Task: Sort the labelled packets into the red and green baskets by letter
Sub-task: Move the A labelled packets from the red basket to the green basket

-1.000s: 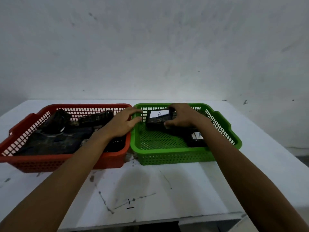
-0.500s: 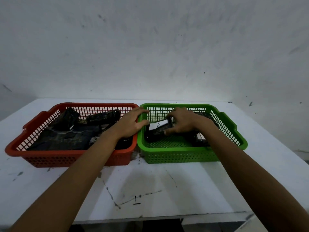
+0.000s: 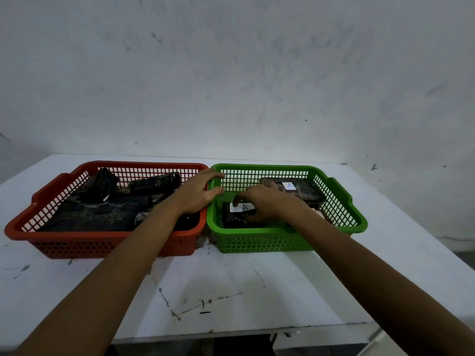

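Forearms (image 3: 115, 278) cut off by the bottom edge, both reaching out over scuffed white table (image 3: 231, 283). Red basket (image 3: 102, 242) on the left, green basket (image 3: 264, 237) on the right, side by side; the gap between them is too dark to tell whether they touch. Right hand (image 3: 270, 205) is down inside green basket, fingers curled over near packet (image 3: 235, 218), thumb at its near edge, forefinger tip on the white label (image 3: 245, 207) marked A. The hand covers most of that packet's right half. Pale corner beside the right wrist is mostly hidden, can't tell what it is. Left hand (image 3: 196, 194) sits over the join of the two baskets, fingers loosely straight, holding nothing. Its fingertips are over green basket's left rim, contact unclear. Hands are apart but close. Dark packets (image 3: 97, 214) are piled in red basket, partly behind the left wrist, no letters readable. Far packet (image 3: 295, 191), also labelled A, lies flat toward green basket's back right. Blotchy wall (image 3: 231, 86) behind.
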